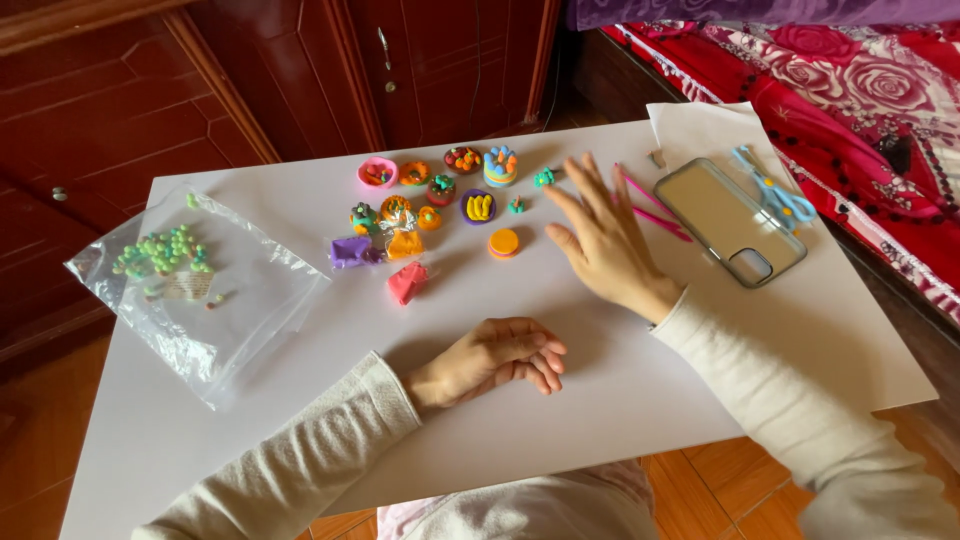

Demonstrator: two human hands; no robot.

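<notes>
The white desk point(620, 400) carries everything here. The right hand point(605, 245) hovers flat just above it, fingers point(590, 195) spread and released, grasping nothing. The left hand point(500, 358) rests on the desk nearer the body, its fingers point(540, 365) loosely curled inward and holding nothing.

Far out beyond the left fingers lies a clear plastic bag point(200, 280) with small green beads point(160, 250) inside. Just outside the right hand's little-finger side sits a phone case point(725, 220), face down, and past it a pair of blue scissors point(775, 195). Two pink sticks point(650, 205) lie between the right fingers and the phone case, close to the fingers.

Ahead of the left fingers and to the thumb side of the right hand spreads a cluster of small clay models point(440, 190), colourful cakes and dishes set near one another. Nearest the right thumb is an orange round cake point(504, 243). A pink clay lump point(407, 282) lies straight ahead of the left fingers, apart from them, with an orange lump point(405, 245) and a purple lump point(350, 252) just beyond it. A tiny green clay piece point(544, 178) sits just beside the right index fingertip.
</notes>
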